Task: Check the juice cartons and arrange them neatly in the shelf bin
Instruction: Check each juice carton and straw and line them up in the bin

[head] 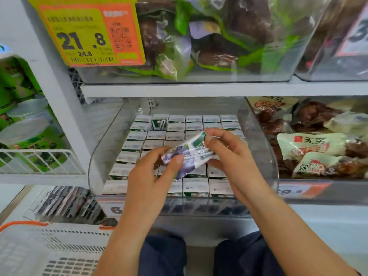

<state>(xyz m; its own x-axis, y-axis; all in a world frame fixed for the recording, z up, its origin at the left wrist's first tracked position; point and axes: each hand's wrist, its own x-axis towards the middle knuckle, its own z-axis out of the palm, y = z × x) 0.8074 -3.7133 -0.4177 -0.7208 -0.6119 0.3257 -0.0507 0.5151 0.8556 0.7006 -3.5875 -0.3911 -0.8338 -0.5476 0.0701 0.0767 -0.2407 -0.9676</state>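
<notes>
White shelving filled the view, with clear plastic bins on two levels. Nearest the camera, the person's dark trouser knees [199,253] showed at the bottom edge, and a white perforated basket [49,253] with an orange rim sat at lower left. Just above the knees, both forearms reached forward. The left hand [151,176] gripped the lower, purple-printed end of a juice carton [188,154], thumb laid across its face, while the right hand [229,154] pinched the upper, green-and-white end between thumb and fingers. That carton lay tilted, almost on its side, held in the air over the middle of the shelf bin [266,152] and touching nothing but the hands. Below it, the packed cartons [137,136] stood upright in tidy rows, tops up, filling the bin from front wall to back; one in the rear row showed a green face instead of a pale top. To the right, a neighbouring bin held snack packets [310,146] in pale wrappers with red print. Left of the upright post, green-labelled tubs [29,140] sat in a wire rack. Farthest up, a yellow-and-orange price tag [89,32] reading 21.8 hung on an upper bin of green-edged bags [219,36].
</notes>
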